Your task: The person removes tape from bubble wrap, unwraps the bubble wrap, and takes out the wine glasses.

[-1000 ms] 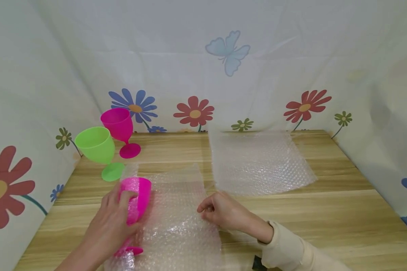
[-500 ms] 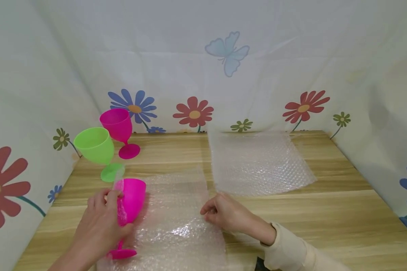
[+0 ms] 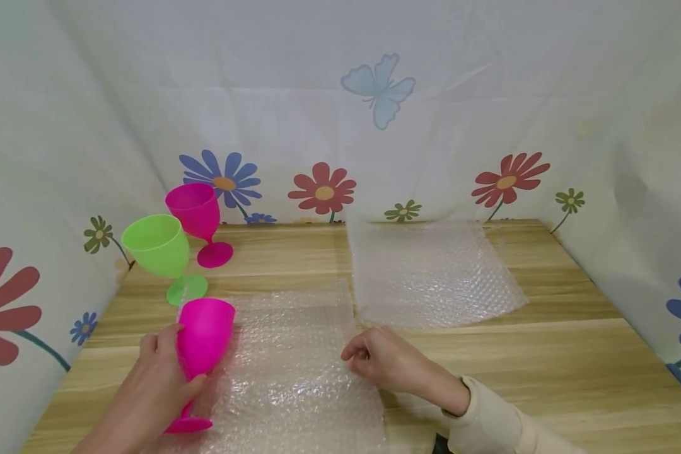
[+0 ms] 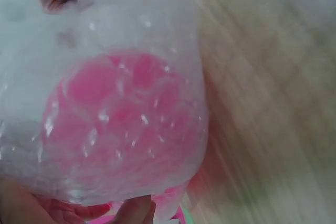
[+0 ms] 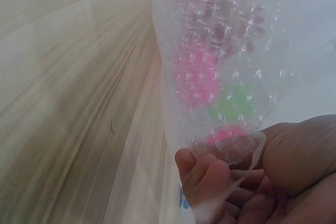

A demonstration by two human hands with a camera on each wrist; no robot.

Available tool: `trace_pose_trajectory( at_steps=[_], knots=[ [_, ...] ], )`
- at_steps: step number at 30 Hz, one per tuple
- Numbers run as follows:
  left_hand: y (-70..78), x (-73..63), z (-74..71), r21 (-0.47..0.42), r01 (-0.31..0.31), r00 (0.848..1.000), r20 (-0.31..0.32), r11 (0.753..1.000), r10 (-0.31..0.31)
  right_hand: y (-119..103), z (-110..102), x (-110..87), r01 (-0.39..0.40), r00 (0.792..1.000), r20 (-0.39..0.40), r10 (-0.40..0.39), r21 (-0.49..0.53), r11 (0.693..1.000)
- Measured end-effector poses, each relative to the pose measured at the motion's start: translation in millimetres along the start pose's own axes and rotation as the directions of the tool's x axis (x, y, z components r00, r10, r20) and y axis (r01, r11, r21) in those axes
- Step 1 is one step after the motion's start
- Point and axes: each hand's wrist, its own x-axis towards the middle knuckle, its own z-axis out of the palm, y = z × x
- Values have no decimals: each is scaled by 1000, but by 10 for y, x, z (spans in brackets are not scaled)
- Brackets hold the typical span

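Note:
A pink goblet leans over the left edge of a clear bubble wrap sheet, bowl away from me and foot toward me. My left hand grips it from the left, thumb near the stem. In the left wrist view, pink shows through the bubble wrap, so the wrap lies between that camera and the goblet. At the sheet's right edge, my right hand pinches the wrap between thumb and fingers. The right wrist view shows the raised wrap edge in that hand.
Behind my left hand stand a green goblet and another pink goblet. A second bubble wrap sheet lies at the back right of the wooden table. Flower-printed cloth encloses the back and sides.
My left hand and the pink goblet have moved left, and less wrap shows over the goblet's side. The right hand has shifted slightly right, still at the sheet's edge.

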Motion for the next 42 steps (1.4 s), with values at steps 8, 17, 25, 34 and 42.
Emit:
trace_pose_trajectory(
  at_steps=[8, 17, 25, 34, 42],
  knots=[
    [-51, -10, -3, -28, 125, 988, 91, 992, -122, -4, -27, -3, -3, 1000, 5, 3, 6, 1000],
    [-102, -23, -47, 10, 101, 993, 57, 995, -102, -24, -52, -3, 2, 1000, 1, -2, 3, 1000],
    [-127, -45, -38, 119, 51, 998, -54, 992, -45, -10, -60, 5, 6, 1000, 2, -6, -6, 1000],
    [-169, 19, -57, 75, 111, 992, 48, 991, -115, 16, -65, 18, -6, 1000, 16, 6, -19, 1000],
    [-227, 57, -60, -18, 157, 981, 121, 987, -154, 9, -69, 43, -17, 999, 36, 17, -22, 1000]
  ],
)
